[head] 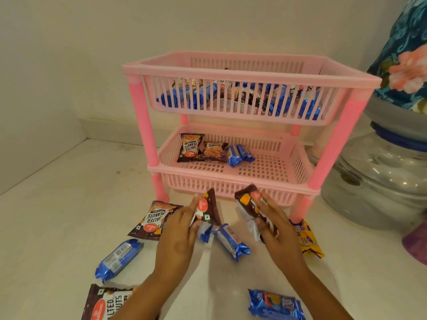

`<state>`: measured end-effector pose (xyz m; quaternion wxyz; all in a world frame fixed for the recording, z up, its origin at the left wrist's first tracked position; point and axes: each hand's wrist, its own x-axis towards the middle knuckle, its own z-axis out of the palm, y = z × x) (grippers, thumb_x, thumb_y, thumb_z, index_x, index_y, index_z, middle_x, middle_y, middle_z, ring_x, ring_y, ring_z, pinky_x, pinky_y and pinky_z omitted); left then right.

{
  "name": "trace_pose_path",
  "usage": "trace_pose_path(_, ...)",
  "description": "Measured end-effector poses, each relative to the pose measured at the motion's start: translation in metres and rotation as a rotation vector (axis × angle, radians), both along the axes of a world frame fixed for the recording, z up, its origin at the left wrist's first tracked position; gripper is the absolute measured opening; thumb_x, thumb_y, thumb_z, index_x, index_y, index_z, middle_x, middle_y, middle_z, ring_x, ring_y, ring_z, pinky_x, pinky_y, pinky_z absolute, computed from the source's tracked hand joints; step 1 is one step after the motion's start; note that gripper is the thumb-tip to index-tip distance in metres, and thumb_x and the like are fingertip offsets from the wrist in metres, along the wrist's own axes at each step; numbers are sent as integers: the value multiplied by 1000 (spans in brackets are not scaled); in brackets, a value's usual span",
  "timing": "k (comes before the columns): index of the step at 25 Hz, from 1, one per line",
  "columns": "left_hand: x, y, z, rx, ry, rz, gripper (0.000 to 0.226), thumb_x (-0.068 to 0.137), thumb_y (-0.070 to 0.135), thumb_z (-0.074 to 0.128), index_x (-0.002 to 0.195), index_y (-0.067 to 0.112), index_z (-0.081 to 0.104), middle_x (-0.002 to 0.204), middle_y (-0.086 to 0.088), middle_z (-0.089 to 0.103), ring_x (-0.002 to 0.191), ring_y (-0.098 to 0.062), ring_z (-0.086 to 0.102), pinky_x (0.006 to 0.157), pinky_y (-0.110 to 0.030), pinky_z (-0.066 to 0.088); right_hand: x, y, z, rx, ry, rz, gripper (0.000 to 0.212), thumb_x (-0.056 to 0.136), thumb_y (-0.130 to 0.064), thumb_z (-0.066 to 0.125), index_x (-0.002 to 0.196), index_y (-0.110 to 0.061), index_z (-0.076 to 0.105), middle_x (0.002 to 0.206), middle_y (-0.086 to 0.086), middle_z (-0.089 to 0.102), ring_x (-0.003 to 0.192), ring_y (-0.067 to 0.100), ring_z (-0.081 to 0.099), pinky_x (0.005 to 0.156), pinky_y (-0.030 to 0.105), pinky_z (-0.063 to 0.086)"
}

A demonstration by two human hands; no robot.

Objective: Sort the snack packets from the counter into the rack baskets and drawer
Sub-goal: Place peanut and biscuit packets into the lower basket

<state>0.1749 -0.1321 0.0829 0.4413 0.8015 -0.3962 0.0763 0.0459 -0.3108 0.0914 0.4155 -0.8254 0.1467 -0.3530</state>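
left hand (182, 225) grips brown packet (206, 210) | right hand (270, 218) grips another, label hidden | top basket (249, 72) contents slat-obscured

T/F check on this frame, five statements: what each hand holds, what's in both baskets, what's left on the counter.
1. Each hand grips a dark brown packet. True: left hand, right hand.
2. The lower basket is empty. False: it holds two peanut packets and two blue packets.
3. The upper basket holds blue packets. True.
4. The counter has no packets left. False: several remain, including a yellow packet.
5. The rack is green. False: pink.
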Motion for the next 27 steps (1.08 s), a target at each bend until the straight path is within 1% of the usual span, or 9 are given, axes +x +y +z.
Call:
trace_pose_path(2,26,-19,23,4,-102,36,46,96,37,35,140,37,24,109,0,55,98,-15,49,78,-26,39,17,-12,26,-1,-113,7,51,92,-9,52,131,-41,43,145,-14,37,131,-12,32,92,-5,32)
trace_pose_path(5,74,-52,52,79,-130,137,47,97,29,38,143,27,28,110,-13,58,96,-26,54,69,-30,40,55,-49,53,-94,-137,-54,52,90,0,53,133,-27,40,141,-4,42,132,2,33,102,-1,24)
trace_pose_path(10,136,-90,80,139,-29,258,42,98,16,33,140,21,39,97,-19,66,75,-31,60,61,-36,44,120,-135,55,-15,197,-231,48,91,-2,47,135,-20,49,144,8,45,134,24,38,112,32,30)
trace_pose_path(15,145,-116,90,340,-244,317,37,97,26,37,133,19,46,93,-17,70,78,-34,64,55,-33,39,150,-175,39,75,394,-310,47,86,-8,54,132,-18,52,137,10,54,124,29,50,100,31,39)
trace_pose_path(17,136,-125,84,492,-254,241,44,95,42,38,134,20,43,105,-15,68,90,-34,64,63,-36,48,149,-177,36,60,388,-330,45,86,-10,55,130,-18,54,134,11,57,120,30,53,97,33,42)
trace_pose_path(19,131,-128,78,732,-129,130,54,88,53,45,133,23,43,121,-10,60,106,-31,59,78,-38,50,146,-178,35,13,383,-320,42,86,-10,54,127,-17,57,130,13,59,117,32,56,95,35,44)
trace_pose_path(21,134,-124,78,847,1,65,57,84,50,55,133,23,44,128,-8,57,112,-29,56,85,-38,49,145,-177,34,1,370,-313,40,86,-11,54,125,-16,59,129,14,60,115,33,56,94,36,44)
trace_pose_path(24,150,-116,86,762,162,59,55,81,27,67,132,17,47,133,-9,55,119,-29,53,95,-36,45,149,-172,33,1,372,-295,39,86,-10,53,124,-17,60,128,14,60,115,33,57,92,37,45)
trace_pose_path(27,159,-117,88,667,-8,96,43,82,10,62,124,13,54,126,-14,58,113,-33,56,89,-36,46,151,-171,32,-17,383,-298,41,85,-9,51,124,-17,59,130,13,59,115,34,56,91,37,45)
